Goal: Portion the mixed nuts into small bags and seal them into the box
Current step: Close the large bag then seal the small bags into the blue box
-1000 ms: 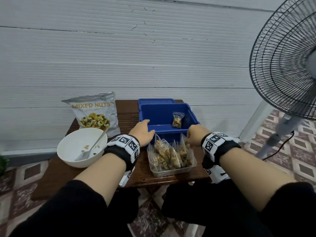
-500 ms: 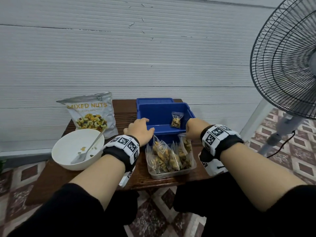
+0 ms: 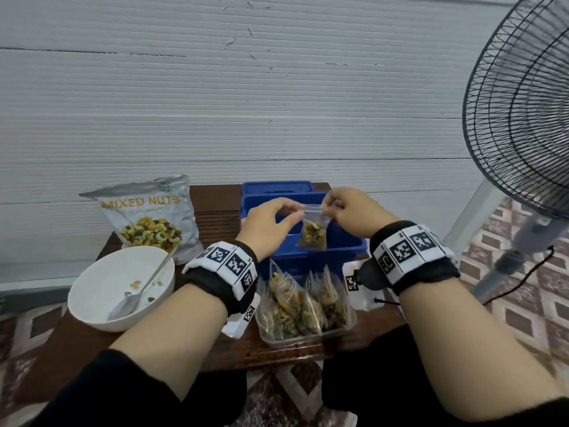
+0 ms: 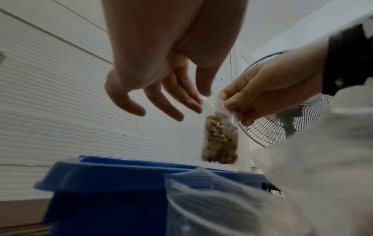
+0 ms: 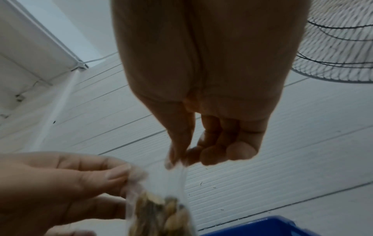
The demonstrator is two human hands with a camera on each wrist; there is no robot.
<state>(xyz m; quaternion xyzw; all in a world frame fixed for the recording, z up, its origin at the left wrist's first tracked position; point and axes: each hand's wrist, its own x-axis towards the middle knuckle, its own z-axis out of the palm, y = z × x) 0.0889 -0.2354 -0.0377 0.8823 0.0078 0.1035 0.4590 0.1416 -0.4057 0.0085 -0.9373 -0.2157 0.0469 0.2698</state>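
head view downward, wrist views upward

The dark wooden bench (image 3: 212,349) carries a white bowl (image 3: 92,291), a mixed-nuts pouch (image 3: 147,217), a blue box (image 3: 326,257) and a clear tub of filled bags (image 3: 308,337).

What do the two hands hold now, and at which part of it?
Both hold one small bag of nuts above the blue box. The left hand pinches its top left corner, the right hand its top right corner.
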